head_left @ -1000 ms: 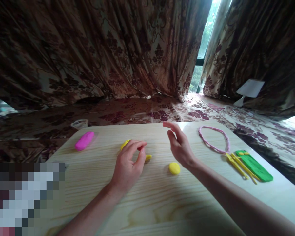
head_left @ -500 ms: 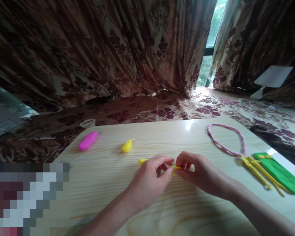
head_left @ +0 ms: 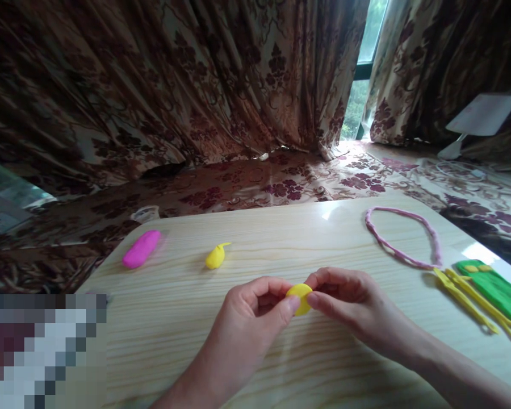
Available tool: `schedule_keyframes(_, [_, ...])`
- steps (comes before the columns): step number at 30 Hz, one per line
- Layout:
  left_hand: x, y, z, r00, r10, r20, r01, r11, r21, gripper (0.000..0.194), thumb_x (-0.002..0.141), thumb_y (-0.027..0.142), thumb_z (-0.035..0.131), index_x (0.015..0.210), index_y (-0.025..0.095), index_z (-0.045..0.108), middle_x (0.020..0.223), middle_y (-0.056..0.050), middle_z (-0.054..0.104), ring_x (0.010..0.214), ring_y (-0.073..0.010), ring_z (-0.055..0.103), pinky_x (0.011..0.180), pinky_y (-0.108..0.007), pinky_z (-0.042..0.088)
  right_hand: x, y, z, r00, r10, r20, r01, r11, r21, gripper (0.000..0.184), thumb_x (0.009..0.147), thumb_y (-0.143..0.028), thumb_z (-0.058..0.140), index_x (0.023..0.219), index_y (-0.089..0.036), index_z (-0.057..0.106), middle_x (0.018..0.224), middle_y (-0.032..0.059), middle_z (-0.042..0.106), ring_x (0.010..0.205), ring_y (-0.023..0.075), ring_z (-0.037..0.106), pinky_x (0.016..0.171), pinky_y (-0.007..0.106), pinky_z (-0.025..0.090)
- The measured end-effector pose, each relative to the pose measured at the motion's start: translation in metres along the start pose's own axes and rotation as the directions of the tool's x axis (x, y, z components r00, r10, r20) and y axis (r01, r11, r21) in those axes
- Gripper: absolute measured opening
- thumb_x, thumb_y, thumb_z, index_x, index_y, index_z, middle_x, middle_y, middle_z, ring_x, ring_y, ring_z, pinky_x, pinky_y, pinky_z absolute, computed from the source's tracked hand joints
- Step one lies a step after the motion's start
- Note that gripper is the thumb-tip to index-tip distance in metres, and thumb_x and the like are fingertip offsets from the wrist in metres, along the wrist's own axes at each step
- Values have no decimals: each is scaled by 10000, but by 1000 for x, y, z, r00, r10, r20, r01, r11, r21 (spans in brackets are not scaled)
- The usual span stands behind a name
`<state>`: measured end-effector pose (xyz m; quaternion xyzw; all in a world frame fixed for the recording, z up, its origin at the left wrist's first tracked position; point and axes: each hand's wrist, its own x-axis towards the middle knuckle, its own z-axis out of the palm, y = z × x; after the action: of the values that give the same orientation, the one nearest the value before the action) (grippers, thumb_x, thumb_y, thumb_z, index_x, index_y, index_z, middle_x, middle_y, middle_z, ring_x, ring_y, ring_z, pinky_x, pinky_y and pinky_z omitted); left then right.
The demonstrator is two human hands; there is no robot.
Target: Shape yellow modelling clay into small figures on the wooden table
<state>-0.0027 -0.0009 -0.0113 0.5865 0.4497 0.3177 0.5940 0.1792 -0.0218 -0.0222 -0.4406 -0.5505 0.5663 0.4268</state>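
A flat round yellow disc of modelling clay is pinched between both hands above the table. My left hand grips its left side, thumb across the front face. On the opposite edge, the thumb and forefinger of my right hand are closed on it. Beyond my left hand lies a yellow clay lump with a thin pulled tail. Farther left rests a magenta clay roll.
At the right are a pink clay loop, yellow modelling tools and a green clay slab with small yellow pieces. A white lamp stands beyond the wooden table, before patterned curtains.
The yellow clay between my hands has turned, so its round face shows now. The yellow piece seen beside my left hand is no longer visible. The whole view has shifted slightly.
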Motion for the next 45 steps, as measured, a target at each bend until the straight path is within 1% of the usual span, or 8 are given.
schedule_keyframes(7, [-1, -1, 1, 996, 66, -59, -63, 997, 43, 111, 751, 249, 675, 855, 242, 714, 792, 14, 741, 738, -153, 684, 708, -239, 547, -3, 1, 5, 1000, -5, -8, 6, 999, 36, 107, 799, -268, 647, 855, -177, 646, 821, 23, 670, 766, 147, 601, 701, 251, 472])
schedule_keyframes(15, [-1, -3, 1, 999, 41, -19, -41, 999, -7, 111, 765, 250, 654, 865, 210, 679, 807, -7, 726, 758, -167, 674, 716, -271, 549, 0, -4, 6, 999, -3, -40, 5, 998, 62, 109, 813, -286, 625, 849, -185, 647, 811, 8, 677, 754, 128, 616, 690, 227, 482])
schedule_keyframes(20, [-2, -1, 1, 991, 117, -69, -108, 987, 121, 79, 773, 257, 647, 825, 209, 683, 798, 2, 717, 761, -145, 659, 718, -224, 522, -1, -3, 6, 1000, 4, -30, -2, 999, 42, 125, 804, -294, 638, 873, -189, 645, 833, 15, 668, 803, 150, 613, 721, 247, 483])
schedule_keyframes(28, [-2, -2, 2, 987, 143, -74, -130, 979, 158, 55, 776, 243, 635, 801, 203, 665, 778, 3, 713, 730, -148, 649, 677, -225, 513, -2, 1, 9, 1000, -10, -28, 12, 997, 77, 138, 811, -298, 633, 915, -212, 659, 851, 16, 692, 822, 162, 635, 734, 259, 493])
schedule_keyframes(32, [-1, -3, 3, 988, 133, -82, -121, 983, 137, 57, 768, 250, 646, 815, 223, 662, 791, 18, 712, 739, -140, 649, 681, -215, 512, -2, 0, 7, 997, 20, -73, -15, 998, 67, 135, 785, -307, 659, 887, -218, 659, 830, 4, 702, 779, 149, 641, 685, 234, 498])
schedule_keyframes(37, [-2, -1, 3, 983, 170, -70, -150, 962, 226, 44, 782, 256, 633, 786, 232, 669, 785, 28, 704, 760, -140, 637, 721, -226, 489, -3, -3, 6, 999, 14, -42, -12, 999, 52, 125, 800, -304, 644, 892, -223, 669, 860, -2, 706, 813, 142, 639, 704, 213, 491])
schedule_keyframes(42, [-3, 1, 3, 992, 116, -54, -107, 983, 147, 70, 791, 281, 627, 836, 237, 656, 815, 29, 710, 761, -135, 641, 692, -213, 491, -4, -4, 5, 999, 26, -48, -26, 1000, 1, 116, 796, -314, 645, 822, -205, 675, 778, -11, 680, 729, 127, 610, 630, 195, 462])
schedule_keyframes(45, [-4, 1, 3, 989, 133, -70, -117, 975, 187, 67, 788, 277, 631, 833, 235, 658, 800, 31, 707, 757, -129, 635, 695, -208, 482, -4, -6, 4, 999, 15, -32, -16, 1000, -8, 114, 806, -301, 635, 803, -196, 678, 757, -12, 665, 705, 120, 590, 615, 191, 446])
